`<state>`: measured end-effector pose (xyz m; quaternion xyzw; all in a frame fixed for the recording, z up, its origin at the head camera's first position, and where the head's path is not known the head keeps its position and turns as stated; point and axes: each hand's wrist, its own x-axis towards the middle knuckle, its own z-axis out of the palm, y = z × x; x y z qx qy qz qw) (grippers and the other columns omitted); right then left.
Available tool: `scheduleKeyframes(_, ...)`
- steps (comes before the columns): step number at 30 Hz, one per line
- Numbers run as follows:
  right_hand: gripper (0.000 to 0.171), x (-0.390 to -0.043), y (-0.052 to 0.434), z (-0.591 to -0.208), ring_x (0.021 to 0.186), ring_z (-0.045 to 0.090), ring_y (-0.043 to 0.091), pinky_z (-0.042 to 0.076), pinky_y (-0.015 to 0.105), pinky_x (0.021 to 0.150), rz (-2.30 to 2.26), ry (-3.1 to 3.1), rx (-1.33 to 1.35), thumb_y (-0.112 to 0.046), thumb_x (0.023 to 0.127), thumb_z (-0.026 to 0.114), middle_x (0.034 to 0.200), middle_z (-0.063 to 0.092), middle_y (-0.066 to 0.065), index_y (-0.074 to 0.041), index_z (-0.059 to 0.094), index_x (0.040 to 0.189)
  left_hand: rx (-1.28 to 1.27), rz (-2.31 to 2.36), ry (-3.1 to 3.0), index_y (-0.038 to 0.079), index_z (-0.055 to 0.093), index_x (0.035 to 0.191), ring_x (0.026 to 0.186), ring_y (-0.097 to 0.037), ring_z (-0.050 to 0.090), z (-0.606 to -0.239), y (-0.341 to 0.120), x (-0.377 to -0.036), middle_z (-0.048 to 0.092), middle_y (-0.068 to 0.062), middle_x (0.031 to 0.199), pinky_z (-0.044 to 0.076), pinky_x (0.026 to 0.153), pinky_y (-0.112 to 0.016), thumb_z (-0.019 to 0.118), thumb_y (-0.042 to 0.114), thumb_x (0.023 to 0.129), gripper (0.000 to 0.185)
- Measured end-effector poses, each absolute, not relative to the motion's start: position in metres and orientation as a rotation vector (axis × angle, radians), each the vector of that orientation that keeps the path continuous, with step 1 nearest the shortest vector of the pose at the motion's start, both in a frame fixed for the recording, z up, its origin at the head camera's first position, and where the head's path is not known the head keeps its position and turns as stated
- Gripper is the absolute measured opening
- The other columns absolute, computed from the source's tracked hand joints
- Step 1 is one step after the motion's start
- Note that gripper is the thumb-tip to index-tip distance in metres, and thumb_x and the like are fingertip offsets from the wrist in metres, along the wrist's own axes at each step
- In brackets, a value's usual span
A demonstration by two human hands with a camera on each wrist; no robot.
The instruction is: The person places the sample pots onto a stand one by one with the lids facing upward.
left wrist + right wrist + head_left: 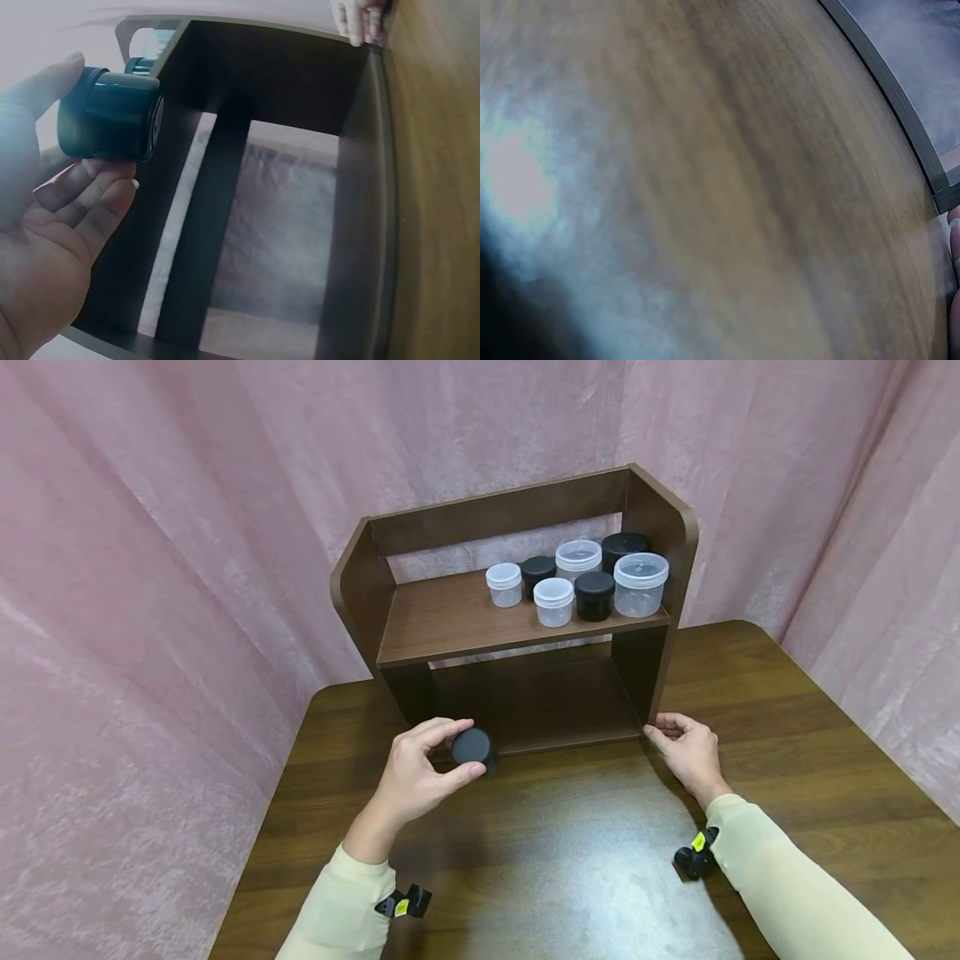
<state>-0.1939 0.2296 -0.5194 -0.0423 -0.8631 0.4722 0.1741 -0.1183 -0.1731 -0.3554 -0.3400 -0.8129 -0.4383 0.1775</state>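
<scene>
In the head view my left hand (pixel 420 772) pinches a small black lidded jar (pixel 472 747) between thumb and fingers, in front of the shelf's lower left part. The left wrist view shows this black jar (pixel 112 114) tipped on its side, held off any surface. My right hand (pixel 686 752) grips the bottom front corner of the brown wooden shelf (pixel 450 618) at its right side panel. Only a sliver of that hand's fingers (pixel 955 240) appears at the edge of the right wrist view.
On the upper board, toward the right, several jars stand upright: clear ones with translucent lids (pixel 553 602) and black ones (pixel 595 596). The shelf stands on a wood-grain table (pixel 780 735) with a bright glare in front. Pink curtains (pixel 225 485) hang behind.
</scene>
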Motion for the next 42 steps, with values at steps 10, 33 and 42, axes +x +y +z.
scheduleKeyframes(10,0.038,-0.195,0.229,-0.520,0.086,0.064,0.018,0.044,0.011,0.066,1.336,-2.439,-0.122,-0.038,0.088,0.070,0.100,0.071,0.011,-0.005,0.069,0.107,-0.969,-1.185,-2.250,0.006,0.067,0.118,0.089,-0.016,0.062,-0.328,-0.165,-0.132,0.067,-0.003,0.106,0.055,0.073,-0.034,0.086,0.015,0.071,0.052)
scheduleKeyframes(33,0.039,-0.196,0.231,-0.521,0.091,0.065,0.023,0.044,0.011,0.067,1.360,-2.447,-0.131,-0.039,0.088,0.069,0.102,0.070,0.011,-0.006,0.068,0.108,-0.946,-1.119,-2.233,0.008,0.070,0.116,0.083,-0.013,0.060,-0.273,-0.145,-0.173,0.068,-0.002,0.100,0.053,0.070,-0.030,0.084,0.020,0.075,0.046)
scheduleKeyframes(42,0.037,-0.195,0.231,-0.519,0.090,0.065,0.023,0.045,0.012,0.067,1.361,-2.453,-0.144,-0.039,0.088,0.069,0.101,0.070,0.010,-0.007,0.068,0.109,-0.880,-1.199,-2.300,0.004,0.069,0.115,0.082,-0.013,0.064,-0.259,-0.136,-0.193,0.067,-0.005,0.103,0.056,0.072,-0.030,0.083,0.022,0.076,0.045)
